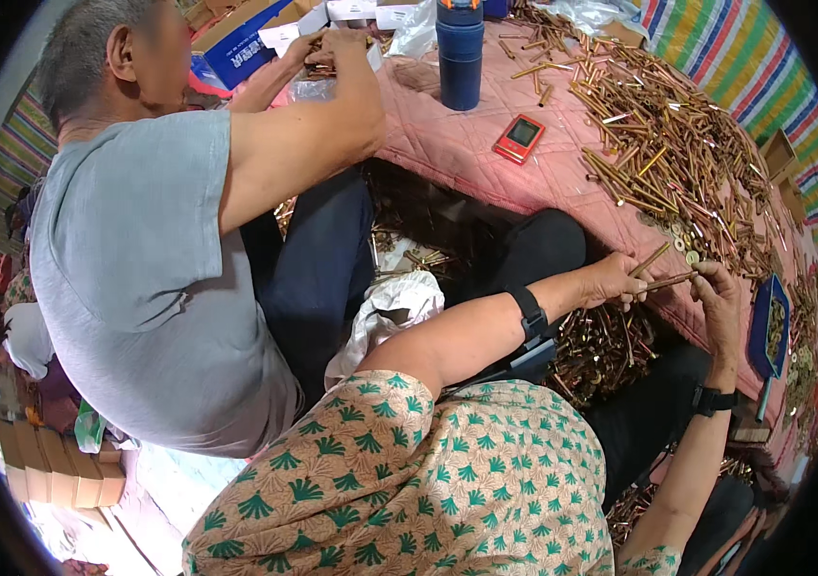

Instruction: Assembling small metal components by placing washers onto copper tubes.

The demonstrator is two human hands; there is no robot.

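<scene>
My left hand (612,281) grips two long copper-coloured rods, which look like bolts or threaded rods. The upper rod (652,258) slants up and away, while the lower rod (668,283) points across to the right. At that rod's far end, my right hand (719,296) has its fingers and thumb closed on the tip. Just beyond my hands, a heap of similar rods (663,158) covers the pink quilted table cover (457,154). A few round washers (692,257) lie at the heap's near edge.
A blue tray (767,326) of washers is right of my hand. More rods (601,355) are piled below my left forearm. A red handheld device (519,139) and dark blue bottle (460,58) occupy the table. A co-worker in grey (140,288) sits close on my left, hands near boxes.
</scene>
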